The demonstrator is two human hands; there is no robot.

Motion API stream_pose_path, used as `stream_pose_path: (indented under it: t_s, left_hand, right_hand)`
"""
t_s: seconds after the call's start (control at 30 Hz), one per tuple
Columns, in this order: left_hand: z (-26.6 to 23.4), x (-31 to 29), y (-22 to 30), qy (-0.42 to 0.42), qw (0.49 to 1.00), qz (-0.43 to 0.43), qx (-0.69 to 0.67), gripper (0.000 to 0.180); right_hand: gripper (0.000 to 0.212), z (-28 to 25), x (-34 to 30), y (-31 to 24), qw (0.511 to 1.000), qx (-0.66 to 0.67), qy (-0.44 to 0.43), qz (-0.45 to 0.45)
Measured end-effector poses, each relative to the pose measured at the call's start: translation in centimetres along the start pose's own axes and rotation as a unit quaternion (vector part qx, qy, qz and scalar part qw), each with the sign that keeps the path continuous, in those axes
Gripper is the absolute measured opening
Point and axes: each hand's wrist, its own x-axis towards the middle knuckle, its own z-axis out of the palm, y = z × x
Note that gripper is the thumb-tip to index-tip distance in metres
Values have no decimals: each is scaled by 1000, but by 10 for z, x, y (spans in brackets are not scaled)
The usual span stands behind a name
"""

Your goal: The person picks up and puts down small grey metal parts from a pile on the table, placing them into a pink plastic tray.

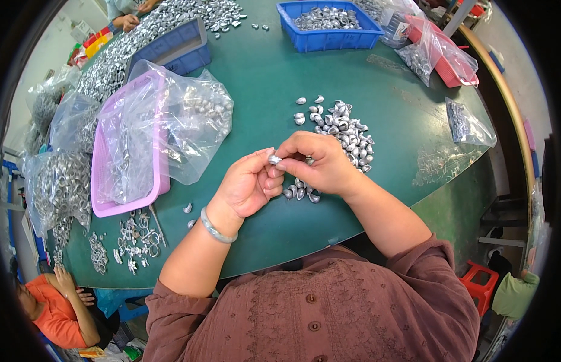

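Both hands meet above the green table [256, 78], pinching one small silver ribbed, shell-shaped metal piece [274, 159]. My left hand [247, 184], a pale bangle [217, 227] on its wrist, has thumb and forefinger closed on one side of it, the other fingers curled. From the other side, my right hand [321, 161] grips the same piece between thumb and forefinger. A glint of silver shows under the right fingers; whether that is another held piece I cannot tell. Beyond and beside the right hand lies a loose pile of similar silver pieces [353, 136], partly hidden by that hand.
A pink basket [161, 181] with clear plastic bags stands left, near bagged rings [63, 187] and loose ring parts [135, 235]. Farther back are a big silver heap [165, 27], blue bins [328, 41] and a red basket [452, 72]. A co-worker in orange [60, 317] sits lower left.
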Motion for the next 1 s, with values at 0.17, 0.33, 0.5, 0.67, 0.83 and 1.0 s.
stream_pose_path:
  t_s: [0.17,0.33,0.5,0.67,0.83,1.0]
  left_hand:
    - [0,0,-1,29,999,-31,-19,20]
    - [0,-1,0,35,998,-45,-21,20]
    - [-1,-1,1,35,998,-53,-19,20]
    - [-2,1,1,49,998,-36,-5,21]
    - [0,-1,0,63,998,-24,2,20]
    - [6,-1,-2,82,996,-8,37,19]
  right_hand:
    - [10,4,-3,2,1000,-9,1,-11]
    - [11,5,-4,2,1000,-12,-3,-1]
    - [10,4,-3,2,999,-46,-9,-13]
    - [11,5,-2,2,999,-36,-1,-1]
    - [10,8,-3,1,999,-31,3,28]
    - [11,8,-4,6,999,-31,14,3]
